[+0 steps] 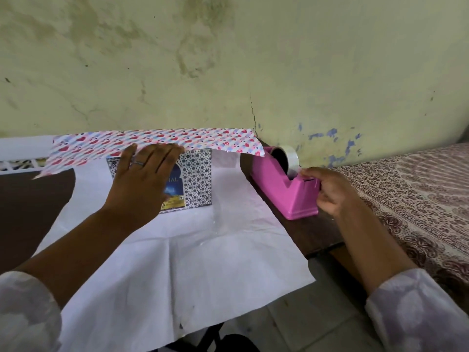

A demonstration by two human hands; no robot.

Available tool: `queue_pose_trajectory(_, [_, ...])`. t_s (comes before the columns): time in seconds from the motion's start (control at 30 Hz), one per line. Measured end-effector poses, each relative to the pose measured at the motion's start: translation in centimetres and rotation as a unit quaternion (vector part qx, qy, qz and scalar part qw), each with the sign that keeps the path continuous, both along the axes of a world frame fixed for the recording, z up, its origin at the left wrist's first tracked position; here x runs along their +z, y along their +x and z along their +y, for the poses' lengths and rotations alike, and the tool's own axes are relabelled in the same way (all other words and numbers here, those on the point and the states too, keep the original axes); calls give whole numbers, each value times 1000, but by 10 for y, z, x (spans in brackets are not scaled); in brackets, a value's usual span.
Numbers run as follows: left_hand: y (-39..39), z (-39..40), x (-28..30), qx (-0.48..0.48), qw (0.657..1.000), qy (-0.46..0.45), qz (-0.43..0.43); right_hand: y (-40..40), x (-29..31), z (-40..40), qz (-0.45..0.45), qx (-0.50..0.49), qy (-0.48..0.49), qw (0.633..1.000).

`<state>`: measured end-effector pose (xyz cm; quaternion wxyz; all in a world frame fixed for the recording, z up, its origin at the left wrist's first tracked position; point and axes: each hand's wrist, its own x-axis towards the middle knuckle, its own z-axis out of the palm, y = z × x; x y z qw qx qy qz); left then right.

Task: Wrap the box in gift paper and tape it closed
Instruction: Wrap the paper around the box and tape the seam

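Hands (142, 179) on box (198, 179), at dispenser (286, 189)

Gift paper (152, 143): matt white underside showing. Box (198, 179): printed card, looking smooth. Tape dispenser (291, 196): pink plastic, shining slightly. Table (304, 232): dark wood. Wall (228, 59): rough, peeling.

Left hand (144, 174) lies flat, fingers straight, on the patterned box (195, 179), pinning the folded-over edge of heart-print gift paper (157, 143) against the box top. Paper's white underside spreads across the dark table (22, 212) toward the viewer. Right hand (330, 191) curls round the front end of a pink tape dispenser (286, 191), fingertips at the cutter; clear tape roll (288, 156) seated in it. Stained green wall (228, 59) behind; patterned cloth (418, 186) at right
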<state>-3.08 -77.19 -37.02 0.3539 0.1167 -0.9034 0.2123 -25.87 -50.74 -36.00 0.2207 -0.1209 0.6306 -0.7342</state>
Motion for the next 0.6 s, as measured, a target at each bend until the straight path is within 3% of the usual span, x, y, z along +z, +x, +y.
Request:
queue_pose_trajectory(0.17, [0,0,0,-4,1000,2,0,0,-13,-2,20,26,-120,992])
queue_pose_trajectory(0.3, [0,-1,1,-5,1000,2,-2,-7,-9,1,-23,-33,-224,974])
queue_pose_trajectory(0.43, [-1,-1,-1,-6,1000,0,8,-1,-15,-4,-1,-81,-236,968])
queue_pose_trajectory(0.6, [-1,-1,-1,-7,1000,-4,14,12,-25,-13,12,-164,-321,933])
